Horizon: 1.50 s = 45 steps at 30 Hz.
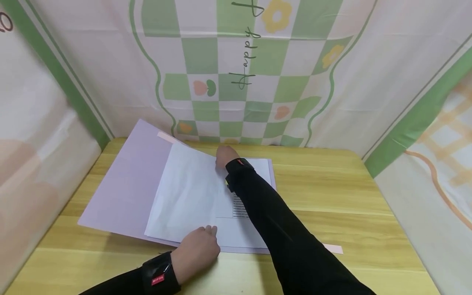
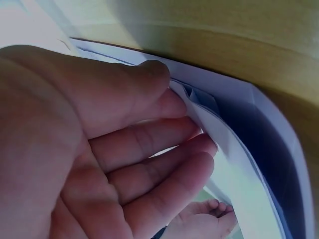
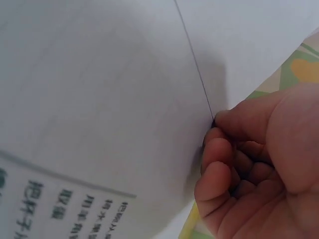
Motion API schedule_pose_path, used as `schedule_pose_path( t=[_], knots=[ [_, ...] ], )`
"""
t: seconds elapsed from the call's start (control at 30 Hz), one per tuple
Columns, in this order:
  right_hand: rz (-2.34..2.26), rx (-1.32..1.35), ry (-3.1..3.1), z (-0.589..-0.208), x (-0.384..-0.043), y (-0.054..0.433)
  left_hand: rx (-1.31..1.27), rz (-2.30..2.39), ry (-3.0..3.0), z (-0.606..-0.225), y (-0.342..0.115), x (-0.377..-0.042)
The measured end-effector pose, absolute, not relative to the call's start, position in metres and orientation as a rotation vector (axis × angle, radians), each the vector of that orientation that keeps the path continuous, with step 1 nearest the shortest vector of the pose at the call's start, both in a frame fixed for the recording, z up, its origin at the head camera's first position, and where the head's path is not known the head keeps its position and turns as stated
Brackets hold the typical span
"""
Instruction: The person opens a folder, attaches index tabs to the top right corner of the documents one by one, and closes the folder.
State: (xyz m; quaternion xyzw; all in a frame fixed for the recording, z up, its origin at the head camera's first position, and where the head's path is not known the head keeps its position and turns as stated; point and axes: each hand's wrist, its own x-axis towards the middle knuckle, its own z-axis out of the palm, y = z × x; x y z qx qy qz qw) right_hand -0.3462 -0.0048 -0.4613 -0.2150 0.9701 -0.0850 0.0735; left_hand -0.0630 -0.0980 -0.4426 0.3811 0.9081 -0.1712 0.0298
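Observation:
A lavender folder (image 1: 121, 184) lies spread on the table, holding white sheets of paper (image 1: 188, 192) turned out to the left. My left hand (image 1: 197, 248) is at the sheets' near edge; in the left wrist view its thumb and index finger (image 2: 172, 102) pinch paper at the fold. At the far edge, my right hand (image 1: 225, 155) pinches the same crease between thumb and curled fingers, as the right wrist view shows. A printed page (image 1: 239, 207) with small dark text lies under my right forearm, which hides part of it.
Pink strips stick out at the folder's upper left (image 1: 167, 137) and beyond my right sleeve (image 1: 333, 248). The wooden table (image 1: 332, 188) ends at a patterned cloth curtain (image 1: 236, 57), with cloth at both sides too.

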Motion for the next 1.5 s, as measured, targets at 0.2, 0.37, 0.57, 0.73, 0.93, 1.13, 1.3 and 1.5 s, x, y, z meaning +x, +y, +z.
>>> schedule_pose_path(
  t=[0.2, 0.37, 0.57, 0.73, 0.93, 1.13, 1.3, 1.5],
  knots=[
    [-0.370, -0.647, 2.877, -0.450, -0.330, 0.030, 1.165, -0.468, 2.817, -0.440, -0.093, -0.062],
    [-0.503, -0.695, 2.814, -0.433, -0.294, 0.074, 1.084, -0.384, 2.824, -0.439, -0.092, -0.060],
    [-0.513, -0.710, 2.771, -0.424, -0.232, 0.150, 1.001, -0.318, 2.799, -0.436, -0.097, -0.060],
    [-0.501, -0.691, 2.781, -0.418, -0.173, 0.225, 1.011, -0.242, 2.800, -0.437, -0.103, -0.063],
    [-0.471, -0.455, 2.814, -0.422, -0.112, 0.287, 1.031, -0.187, 2.833, -0.436, -0.102, -0.063],
    [-0.411, -0.408, 2.868, -0.435, -0.074, 0.304, 1.059, -0.202, 2.871, -0.439, -0.100, -0.061],
    [-0.346, -0.437, 2.989, -0.444, -0.063, 0.300, 1.092, -0.195, 2.880, -0.442, -0.104, -0.061],
    [-0.389, -0.366, 2.960, -0.442, -0.060, 0.296, 1.147, -0.182, 2.873, -0.442, -0.107, -0.061]
  ],
)
